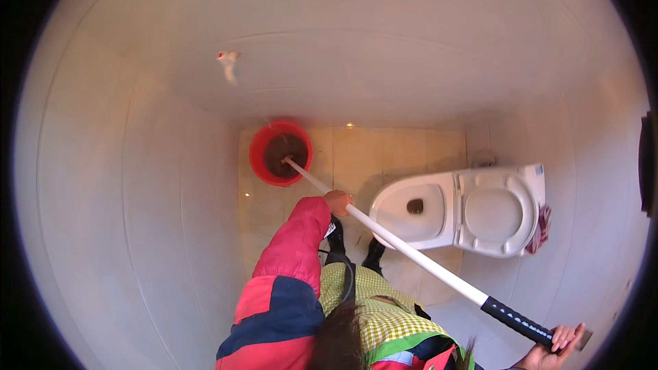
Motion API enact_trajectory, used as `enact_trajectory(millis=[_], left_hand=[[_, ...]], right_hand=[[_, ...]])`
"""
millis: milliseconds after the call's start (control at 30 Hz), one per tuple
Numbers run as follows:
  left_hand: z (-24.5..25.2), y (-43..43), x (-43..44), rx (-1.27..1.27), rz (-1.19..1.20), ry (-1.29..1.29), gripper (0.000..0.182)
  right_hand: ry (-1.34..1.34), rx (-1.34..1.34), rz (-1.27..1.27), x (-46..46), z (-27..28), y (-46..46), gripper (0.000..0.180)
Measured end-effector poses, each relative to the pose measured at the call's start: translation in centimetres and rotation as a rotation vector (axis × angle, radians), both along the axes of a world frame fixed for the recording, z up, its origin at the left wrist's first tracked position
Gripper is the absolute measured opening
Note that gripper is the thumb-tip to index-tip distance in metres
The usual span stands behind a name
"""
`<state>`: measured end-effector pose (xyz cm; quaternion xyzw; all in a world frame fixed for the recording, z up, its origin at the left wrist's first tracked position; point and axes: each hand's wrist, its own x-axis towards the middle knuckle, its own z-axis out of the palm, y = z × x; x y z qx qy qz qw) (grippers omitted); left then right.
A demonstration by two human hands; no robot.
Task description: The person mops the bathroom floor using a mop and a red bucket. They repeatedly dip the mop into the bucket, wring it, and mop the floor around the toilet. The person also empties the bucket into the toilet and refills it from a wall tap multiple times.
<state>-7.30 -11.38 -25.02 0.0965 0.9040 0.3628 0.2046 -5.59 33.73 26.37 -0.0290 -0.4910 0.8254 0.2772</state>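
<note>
A white mop pole [411,253] with a black grip [516,322] runs slantwise across the view. Its lower end stands in a red plastic bucket [255,156] of dark water, where the head is mostly hidden. Around the middle of the pole, my left hand [338,203] is closed. At the upper end, my right hand [558,347] holds the black grip, some fingers over it and others partly extended.
To the right stands a white toilet [449,216] with its lid and seat raised; a striped cloth [540,230] hangs by its tank end. A white tap [227,66] is on the wall above the bucket. Walls enclose the tiled floor [360,154].
</note>
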Motion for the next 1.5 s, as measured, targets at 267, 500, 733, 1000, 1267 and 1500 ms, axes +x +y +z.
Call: enact_trajectory(millis=[267,500,733,1000,1267,1500], left_hand=[[5.0,9.5,0.1,-0.169,-0.485,-0.190,0.026],[10.5,16.2,0.9,-0.206,-0.603,-0.205,0.023],[14.3,19.2,0.9,-0.316,-0.555,-0.201,0.019],[15.1,18.0,1.1,-0.343,-0.373,-0.031,0.014],[8.6,9.6,0.3,-0.275,0.077,0.224,0.012],[5.9,3.9,0.7,-0.215,0.356,0.340,0.016]], right_hand=[[-0.143,-0.018,-0.412,9.3,-10.4,23.6,0.015],[-0.236,-0.044,-0.619,12.9,-14.6,35.4,0.036],[-0.279,-0.228,-0.584,13.9,-18.5,42.5,0.037],[-0.031,-0.227,-0.428,10.3,-18.4,42.1,0.015],[0.651,-0.283,0.746,-2.2,-11.5,18.7,0.013],[0.826,-0.377,1.401,-9.5,-11.1,0.5,0.018]])
